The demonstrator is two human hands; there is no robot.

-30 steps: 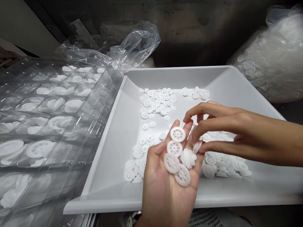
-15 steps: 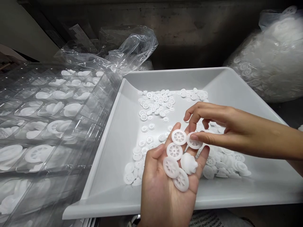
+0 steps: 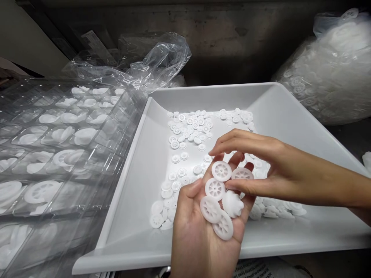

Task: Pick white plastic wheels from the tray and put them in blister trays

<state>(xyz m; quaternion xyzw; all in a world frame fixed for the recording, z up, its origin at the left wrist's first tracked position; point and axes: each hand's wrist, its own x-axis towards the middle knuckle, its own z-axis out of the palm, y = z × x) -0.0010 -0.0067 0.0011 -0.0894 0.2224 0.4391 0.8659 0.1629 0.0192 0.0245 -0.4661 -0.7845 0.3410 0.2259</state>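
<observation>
Wheels on left hand; one in right hand

White spoked wheels, 4 overlapping flat on left hand, lumpy piece prob. a gear

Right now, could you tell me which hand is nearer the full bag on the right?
The right. The right hand, pinching a wheel, sits below and left of the bag; the left hand, cupping more, is lower and farther left.
</observation>
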